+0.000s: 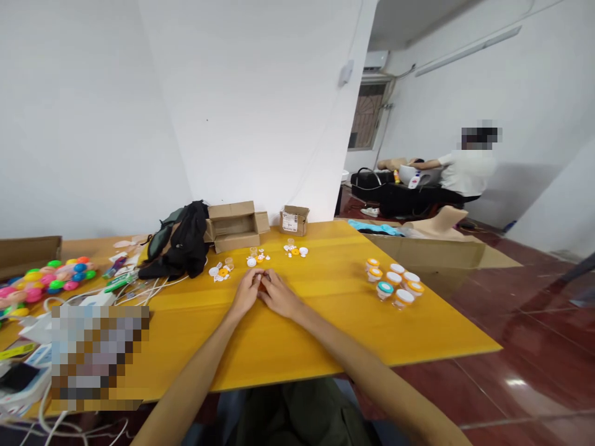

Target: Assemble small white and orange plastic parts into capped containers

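My left hand [246, 293] and my right hand [280, 295] meet over the middle of the yellow table [320, 334]. Their fingers are curled and the fingertips come together; whatever may be between them is hidden. Just beyond the hands lie small groups of white and orange plastic parts, each beside a little clear cup: one group [223, 272] to the left, another [253, 261] right behind my fingers, and a third [295, 251] farther to the right. Several small clear jars with white, orange and teal lids [385, 288] stand clustered at the table's right side.
An open cardboard box [235, 226], a smaller box [294, 221] and a black backpack [179, 241] stand along the wall. Colourful balls [51, 275], cables and a power strip [32, 378] crowd the left. Beyond the right edge, a person in white [467, 173] sits in another area.
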Motion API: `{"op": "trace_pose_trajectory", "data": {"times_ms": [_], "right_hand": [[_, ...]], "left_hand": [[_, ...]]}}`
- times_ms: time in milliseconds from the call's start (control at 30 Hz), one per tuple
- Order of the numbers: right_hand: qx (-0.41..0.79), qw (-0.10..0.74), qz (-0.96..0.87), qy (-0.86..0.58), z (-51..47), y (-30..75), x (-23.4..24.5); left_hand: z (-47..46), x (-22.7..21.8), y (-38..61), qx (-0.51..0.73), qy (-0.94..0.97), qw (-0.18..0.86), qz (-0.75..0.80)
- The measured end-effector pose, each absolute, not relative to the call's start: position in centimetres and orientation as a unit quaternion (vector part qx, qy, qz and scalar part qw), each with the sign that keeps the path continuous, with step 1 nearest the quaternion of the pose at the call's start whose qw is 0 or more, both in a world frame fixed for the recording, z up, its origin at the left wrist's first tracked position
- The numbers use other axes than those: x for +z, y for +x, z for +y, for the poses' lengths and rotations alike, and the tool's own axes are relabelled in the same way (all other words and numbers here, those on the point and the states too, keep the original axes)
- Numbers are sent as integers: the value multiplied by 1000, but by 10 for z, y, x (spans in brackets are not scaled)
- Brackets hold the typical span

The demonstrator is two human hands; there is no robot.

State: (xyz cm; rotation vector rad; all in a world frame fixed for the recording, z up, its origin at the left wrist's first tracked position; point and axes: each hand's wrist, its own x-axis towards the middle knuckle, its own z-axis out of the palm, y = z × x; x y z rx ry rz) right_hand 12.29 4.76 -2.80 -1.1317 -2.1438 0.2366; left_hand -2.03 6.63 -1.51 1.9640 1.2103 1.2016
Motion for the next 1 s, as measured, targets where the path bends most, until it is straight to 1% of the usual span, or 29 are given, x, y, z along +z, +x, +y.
{"op": "trace_pose_trajectory", "data": {"times_ms": [233,400,600,800,867,1000], "right_hand": [[213,440,-771,-408,50,131,-25],[222,502,-725,-417,58,137,-27],[249,506,-701,-436,62,140,-28],[214,542,-666,-465,63,145,-25],[195,538,-659,-489,65,147,-25],[168,501,-663,-531,67,150,-25]], "left_hand": [[66,-13,-21,437,726,286,447],[65,-16,-19,419,737,296,440],[64,-19,-18,396,763,276,429],[63,-16,-20,381,776,242,441],[61,-14,-19,375,782,227,443],[57,-10,-17,363,802,191,434]]}}
